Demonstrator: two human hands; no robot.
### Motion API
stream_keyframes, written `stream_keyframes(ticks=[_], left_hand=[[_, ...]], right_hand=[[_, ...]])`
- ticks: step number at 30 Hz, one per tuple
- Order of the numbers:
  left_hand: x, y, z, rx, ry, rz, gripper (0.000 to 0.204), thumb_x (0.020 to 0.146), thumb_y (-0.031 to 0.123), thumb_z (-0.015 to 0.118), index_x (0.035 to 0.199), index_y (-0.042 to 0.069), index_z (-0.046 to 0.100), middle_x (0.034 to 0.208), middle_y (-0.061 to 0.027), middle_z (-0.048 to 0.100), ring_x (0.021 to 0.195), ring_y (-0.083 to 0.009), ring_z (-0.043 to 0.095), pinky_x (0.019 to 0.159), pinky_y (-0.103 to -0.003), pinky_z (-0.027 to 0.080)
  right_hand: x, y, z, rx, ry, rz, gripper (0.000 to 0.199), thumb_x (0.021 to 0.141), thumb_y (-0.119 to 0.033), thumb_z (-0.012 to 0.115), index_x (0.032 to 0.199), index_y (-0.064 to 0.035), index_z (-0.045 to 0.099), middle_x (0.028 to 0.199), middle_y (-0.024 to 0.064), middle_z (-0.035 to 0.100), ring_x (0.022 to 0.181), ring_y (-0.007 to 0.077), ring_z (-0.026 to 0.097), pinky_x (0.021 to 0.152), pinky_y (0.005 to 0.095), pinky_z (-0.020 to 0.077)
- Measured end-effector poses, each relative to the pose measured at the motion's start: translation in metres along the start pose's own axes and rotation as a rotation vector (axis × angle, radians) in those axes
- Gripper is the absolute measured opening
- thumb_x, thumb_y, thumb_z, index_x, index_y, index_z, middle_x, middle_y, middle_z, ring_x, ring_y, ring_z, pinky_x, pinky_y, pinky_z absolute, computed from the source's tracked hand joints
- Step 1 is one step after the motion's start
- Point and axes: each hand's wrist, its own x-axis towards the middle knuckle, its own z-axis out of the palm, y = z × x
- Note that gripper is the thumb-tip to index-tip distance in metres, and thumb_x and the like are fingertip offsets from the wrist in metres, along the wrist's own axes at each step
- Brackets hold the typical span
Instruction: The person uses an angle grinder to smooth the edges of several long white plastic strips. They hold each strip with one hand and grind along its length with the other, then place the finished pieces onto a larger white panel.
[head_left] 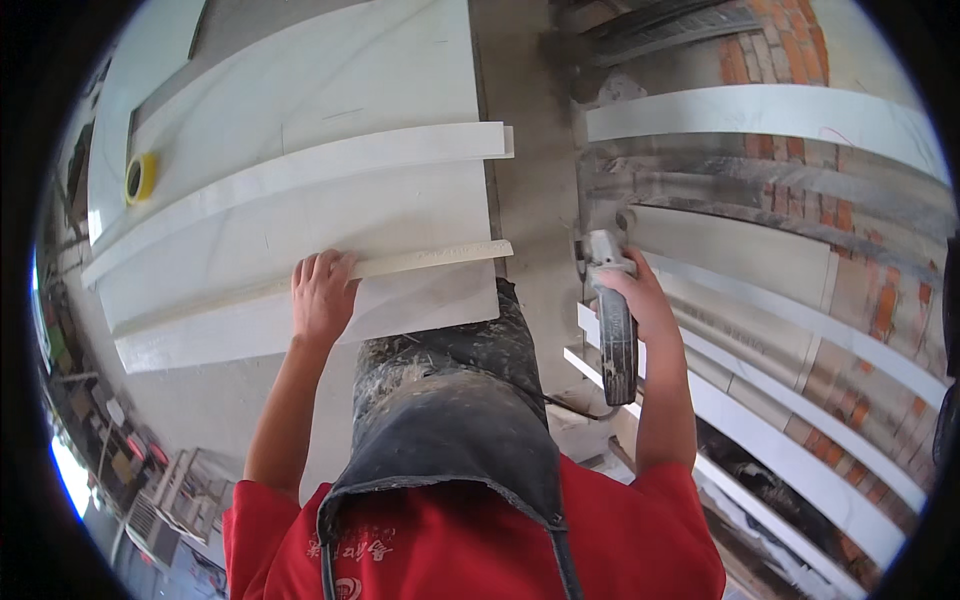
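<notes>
My left hand [324, 296] grips a narrow, pale stone-like strip [435, 259], fingers curled over its top. The strip lies across a large white slab [390, 205] in front of me, its right end sticking out past the slab's edge. An angle grinder [619, 345] with a grey head and a dark, dusty body is in my right hand [640, 292], held around the neck. Its head points away from me, apart from the strip, over the gap to the right of the slab. Whether its disc is turning cannot be seen.
Farther back on the slab lies another long white strip [330, 155], with a yellow tape roll [141, 178] at far left. On the right, several long white strips [760, 110] rest across a rack by bricks [785, 45]. A dark cable [575, 407] hangs near my apron [450, 420].
</notes>
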Motion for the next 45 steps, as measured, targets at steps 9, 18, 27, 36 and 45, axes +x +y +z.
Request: stream_keyframes(ticks=[9, 18, 27, 36, 45], left_hand=[[0.006, 0.022, 0.04, -0.001, -0.155, -0.121, 0.025, 0.091, 0.025, 0.063, 0.112, 0.015, 0.071, 0.114, -0.0079, 0.063, 0.117, -0.03, 0.056, 0.106, -0.047, 0.043], [0.01, 0.029, 0.079, 0.027, 0.072, -0.047, 0.026, 0.082, 0.024, 0.069, 0.107, 0.021, 0.071, 0.107, -0.0024, 0.061, 0.109, -0.0235, 0.056, 0.096, -0.04, 0.045], [0.023, 0.027, 0.063, -0.019, 0.106, -0.041, 0.011, 0.087, 0.019, 0.063, 0.095, 0.017, 0.07, 0.103, -0.0021, 0.06, 0.105, -0.0222, 0.056, 0.09, -0.038, 0.044], [0.03, -0.026, 0.044, 0.007, -0.1, 0.047, 0.008, 0.088, 0.02, 0.064, 0.093, 0.015, 0.07, 0.106, -0.0049, 0.061, 0.107, -0.026, 0.057, 0.09, -0.04, 0.046], [-0.052, -0.255, -0.018, 0.04, -0.116, 0.022, 0.02, 0.092, 0.023, 0.061, 0.106, 0.012, 0.069, 0.113, -0.0084, 0.064, 0.115, -0.0282, 0.057, 0.098, -0.045, 0.045]], right_hand=[[0.057, -0.012, -0.032, 0.022, -0.054, -0.121, 0.078, 0.085, -0.017, 0.073, 0.155, -0.0128, 0.04, 0.123, 0.0165, 0.063, 0.085, 0.0286, 0.069, 0.063, 0.0419, 0.0608], [0.052, -0.028, -0.021, 0.138, 0.069, -0.112, 0.044, 0.092, -0.041, 0.062, 0.12, -0.0081, 0.057, 0.098, 0.0093, 0.065, 0.073, 0.0233, 0.064, 0.057, 0.0365, 0.0539], [0.017, -0.051, 0.013, 0.266, -0.044, -0.137, 0.047, 0.096, -0.048, 0.057, 0.115, -0.0049, 0.059, 0.098, 0.0082, 0.065, 0.074, 0.0235, 0.063, 0.062, 0.0391, 0.0524], [-0.12, -0.044, 0.17, 0.34, 0.298, -0.331, 0.047, 0.102, -0.051, 0.053, 0.116, -0.0064, 0.06, 0.104, 0.0049, 0.064, 0.089, 0.0164, 0.057, 0.081, 0.0313, 0.0491], [-0.161, 0.064, 0.25, 0.661, 0.323, -0.369, 0.051, 0.1, -0.053, 0.049, 0.116, -0.0045, 0.057, 0.091, 0.0103, 0.065, 0.073, 0.0229, 0.062, 0.062, 0.0377, 0.0549]])
